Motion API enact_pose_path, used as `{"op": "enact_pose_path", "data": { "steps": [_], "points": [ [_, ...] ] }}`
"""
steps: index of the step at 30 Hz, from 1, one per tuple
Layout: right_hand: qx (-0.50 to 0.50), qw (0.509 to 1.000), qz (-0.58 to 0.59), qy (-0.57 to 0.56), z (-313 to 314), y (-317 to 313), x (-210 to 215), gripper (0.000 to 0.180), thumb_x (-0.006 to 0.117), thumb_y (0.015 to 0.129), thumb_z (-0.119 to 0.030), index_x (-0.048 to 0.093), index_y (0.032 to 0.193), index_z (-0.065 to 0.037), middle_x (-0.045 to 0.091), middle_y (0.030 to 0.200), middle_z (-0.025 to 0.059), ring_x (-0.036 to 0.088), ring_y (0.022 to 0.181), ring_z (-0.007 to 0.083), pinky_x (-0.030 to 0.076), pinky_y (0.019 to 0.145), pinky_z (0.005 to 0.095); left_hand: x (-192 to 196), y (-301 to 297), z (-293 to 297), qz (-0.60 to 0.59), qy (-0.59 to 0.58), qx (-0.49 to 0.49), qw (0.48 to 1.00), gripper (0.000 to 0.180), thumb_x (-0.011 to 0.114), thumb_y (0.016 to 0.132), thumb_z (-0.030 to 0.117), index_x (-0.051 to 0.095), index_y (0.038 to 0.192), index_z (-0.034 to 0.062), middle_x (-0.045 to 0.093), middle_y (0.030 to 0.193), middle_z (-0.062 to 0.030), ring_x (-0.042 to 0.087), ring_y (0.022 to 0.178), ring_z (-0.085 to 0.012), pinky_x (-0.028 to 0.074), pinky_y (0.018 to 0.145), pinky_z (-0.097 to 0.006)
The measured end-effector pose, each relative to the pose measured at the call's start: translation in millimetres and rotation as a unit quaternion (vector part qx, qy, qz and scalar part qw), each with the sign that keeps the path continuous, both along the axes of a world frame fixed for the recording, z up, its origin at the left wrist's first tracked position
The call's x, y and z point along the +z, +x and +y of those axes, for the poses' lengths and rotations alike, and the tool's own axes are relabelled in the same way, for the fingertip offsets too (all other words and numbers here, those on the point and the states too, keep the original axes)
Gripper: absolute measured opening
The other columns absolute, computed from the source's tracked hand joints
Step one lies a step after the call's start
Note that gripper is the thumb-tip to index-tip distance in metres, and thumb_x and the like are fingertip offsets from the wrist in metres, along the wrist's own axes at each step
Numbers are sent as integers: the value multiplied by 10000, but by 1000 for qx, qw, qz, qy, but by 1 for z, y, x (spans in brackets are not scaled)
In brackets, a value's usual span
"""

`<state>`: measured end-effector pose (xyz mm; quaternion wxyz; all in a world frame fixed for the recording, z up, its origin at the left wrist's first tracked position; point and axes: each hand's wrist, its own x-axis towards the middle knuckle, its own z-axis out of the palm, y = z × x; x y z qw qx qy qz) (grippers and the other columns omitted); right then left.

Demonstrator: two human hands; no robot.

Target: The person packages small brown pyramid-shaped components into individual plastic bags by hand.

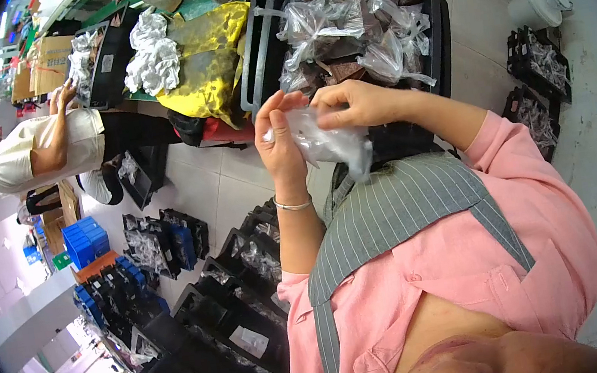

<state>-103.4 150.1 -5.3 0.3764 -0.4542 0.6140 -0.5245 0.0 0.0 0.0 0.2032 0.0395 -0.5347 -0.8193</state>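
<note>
From where I stand, the person's left hand is cupped at the nine o'clock edge of a clear plastic bag, thumb raised and apart from the curled fingers; I can't tell how firmly they grip. At the bag's twelve o'clock, the right hand has its thumb and forefinger pinched together on the plastic, the other fingers folded. The bag is held before the apron. At one o'clock from it stands a black crate of filled bags; at ten to eleven, a yellow cloth.
</note>
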Motion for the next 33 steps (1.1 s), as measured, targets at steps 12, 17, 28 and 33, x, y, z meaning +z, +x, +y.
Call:
{"op": "enact_pose_path", "data": {
  "steps": [12,17,28,33],
  "points": [
    [-267,942,-174,-101,25,-11,1,198,548,880,-243,570,890,-47,530,747,-53,465,661,24,408,615,185,-7,24,-13,-145,-163,44,975,461,577,863,254,451,1241,22,602,807,-19,438,578,-14,343,519,-154],
    [-220,919,323,-62,22,0,24,168,611,793,-223,557,809,-64,538,709,5,546,632,182,420,598,288,29,0,6,-116,-66,-63,989,778,449,815,601,377,1277,-21,553,1081,-94,551,725,-100,423,655,-208],
    [-422,823,367,-96,46,-27,30,200,552,833,-281,572,870,-85,557,785,27,563,721,156,419,663,298,5,20,4,-174,-120,-24,977,187,668,795,174,587,864,20,599,756,-18,550,684,-97,427,641,-216],
    [-199,979,-6,-47,76,-7,1,502,434,877,-475,581,975,-5,600,893,27,542,850,110,420,806,256,6,22,2,-173,-117,-2,978,200,666,796,191,584,873,26,596,748,-23,542,674,-105,421,638,-226]
  ]
}}
